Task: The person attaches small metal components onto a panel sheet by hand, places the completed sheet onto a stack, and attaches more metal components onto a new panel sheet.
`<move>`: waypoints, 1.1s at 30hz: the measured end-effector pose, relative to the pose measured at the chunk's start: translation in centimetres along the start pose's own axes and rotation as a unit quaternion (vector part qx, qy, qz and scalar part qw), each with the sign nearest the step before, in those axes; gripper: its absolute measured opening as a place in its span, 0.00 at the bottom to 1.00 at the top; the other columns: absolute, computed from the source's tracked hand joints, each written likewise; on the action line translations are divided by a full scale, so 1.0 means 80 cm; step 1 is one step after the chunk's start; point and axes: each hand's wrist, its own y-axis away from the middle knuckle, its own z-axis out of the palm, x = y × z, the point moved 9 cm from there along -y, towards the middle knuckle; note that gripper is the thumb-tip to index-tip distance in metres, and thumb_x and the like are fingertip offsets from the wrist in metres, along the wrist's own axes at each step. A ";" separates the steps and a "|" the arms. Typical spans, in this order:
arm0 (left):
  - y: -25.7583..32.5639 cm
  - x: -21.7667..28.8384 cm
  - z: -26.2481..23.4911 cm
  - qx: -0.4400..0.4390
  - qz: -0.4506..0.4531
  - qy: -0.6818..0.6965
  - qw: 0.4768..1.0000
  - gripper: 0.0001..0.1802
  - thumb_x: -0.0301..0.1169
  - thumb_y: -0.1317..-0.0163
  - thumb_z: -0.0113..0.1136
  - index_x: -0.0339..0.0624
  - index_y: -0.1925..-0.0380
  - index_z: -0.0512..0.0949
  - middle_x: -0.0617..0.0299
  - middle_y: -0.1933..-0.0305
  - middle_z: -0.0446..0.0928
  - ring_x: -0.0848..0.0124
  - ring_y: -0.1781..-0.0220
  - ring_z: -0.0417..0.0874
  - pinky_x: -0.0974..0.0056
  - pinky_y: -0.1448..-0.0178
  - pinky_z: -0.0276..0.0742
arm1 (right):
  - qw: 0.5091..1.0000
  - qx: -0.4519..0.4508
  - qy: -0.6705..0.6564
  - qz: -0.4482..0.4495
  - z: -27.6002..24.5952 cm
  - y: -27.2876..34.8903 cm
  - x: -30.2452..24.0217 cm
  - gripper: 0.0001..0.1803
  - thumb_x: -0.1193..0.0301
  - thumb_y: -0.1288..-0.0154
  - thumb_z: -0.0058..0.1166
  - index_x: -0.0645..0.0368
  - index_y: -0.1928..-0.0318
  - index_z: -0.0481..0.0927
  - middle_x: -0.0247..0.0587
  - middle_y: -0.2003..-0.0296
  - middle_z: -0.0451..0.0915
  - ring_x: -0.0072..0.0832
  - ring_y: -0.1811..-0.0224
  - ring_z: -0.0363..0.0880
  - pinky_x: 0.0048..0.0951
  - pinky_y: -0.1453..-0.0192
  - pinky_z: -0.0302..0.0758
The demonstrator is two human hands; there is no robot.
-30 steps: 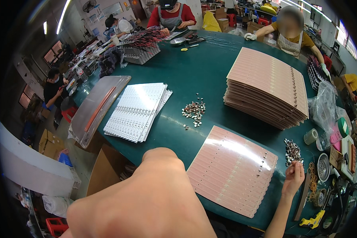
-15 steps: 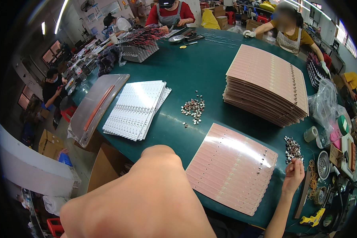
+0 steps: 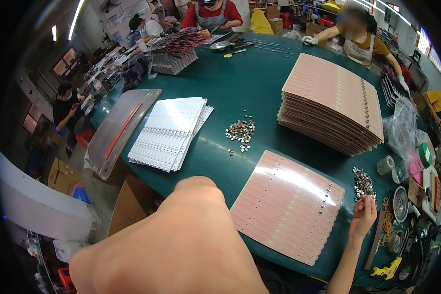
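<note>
My right hand (image 3: 362,217) rests at the right end of a pink sheet of strips (image 3: 286,206) that lies on the green table (image 3: 250,73). Its fingers are pinched together just below a small heap of metal clips (image 3: 363,181); whether a clip sits between them is too small to tell. A row of clips (image 3: 325,196) runs along the sheet's right end. My bare left upper arm and elbow (image 3: 181,245) fill the lower foreground, and my left hand is out of view.
A tall stack of pink sheets (image 3: 333,103) stands at the right, a second clip heap (image 3: 241,131) in the middle, and white strip boards (image 3: 169,131) and a clear tray (image 3: 120,127) at the left. Tape rolls, tins and rubber bands (image 3: 401,206) crowd the right edge. Other people work at the far side.
My right hand has crept slightly up toward the clip heap. Nothing else has visibly moved.
</note>
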 end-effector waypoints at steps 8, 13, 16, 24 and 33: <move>-0.002 0.007 0.008 -0.005 -0.005 -0.007 1.000 0.21 0.21 0.41 0.57 0.32 0.93 0.70 0.52 0.88 0.68 0.67 0.88 0.66 0.61 0.75 0.67 | 0.994 0.031 0.104 -0.019 -0.013 -0.009 -0.015 0.09 0.70 0.27 0.53 0.65 0.59 0.80 0.28 0.76 0.70 0.14 0.76 0.65 0.18 0.74 0.60; -0.009 0.007 0.010 -0.006 -0.006 -0.004 1.000 0.20 0.20 0.41 0.57 0.32 0.93 0.71 0.52 0.88 0.69 0.67 0.88 0.66 0.61 0.76 0.67 | 0.659 0.017 0.700 -0.275 0.005 -0.006 -0.044 0.14 0.77 0.36 0.57 0.61 0.49 0.80 0.38 0.63 0.74 0.35 0.59 0.76 0.35 0.56 0.72; -0.032 -0.001 0.009 -0.075 0.013 0.053 0.996 0.18 0.19 0.43 0.58 0.32 0.92 0.72 0.51 0.87 0.70 0.67 0.87 0.67 0.61 0.76 0.67 | 0.654 0.006 0.723 -0.224 -0.001 -0.007 -0.034 0.14 0.76 0.38 0.58 0.59 0.51 0.79 0.42 0.60 0.76 0.42 0.54 0.74 0.42 0.53 0.70; 0.001 -0.066 -0.085 0.078 -0.039 -0.121 0.989 0.28 0.50 0.31 0.57 0.49 0.89 0.73 0.70 0.87 0.73 0.78 0.87 0.66 0.66 0.63 0.74 | 0.654 -0.007 0.735 -0.182 -0.002 -0.003 -0.019 0.08 0.75 0.39 0.58 0.57 0.59 0.76 0.42 0.62 0.75 0.43 0.56 0.75 0.43 0.54 0.69; 0.309 -0.117 -0.256 0.004 -0.492 -0.721 0.488 0.14 0.30 0.47 0.67 0.42 0.59 0.81 0.54 0.57 0.81 0.56 0.53 0.80 0.52 0.42 0.71 | 0.719 0.011 0.662 -0.214 -0.005 -0.010 -0.039 0.08 0.78 0.41 0.57 0.60 0.61 0.77 0.48 0.64 0.78 0.48 0.59 0.78 0.43 0.55 0.73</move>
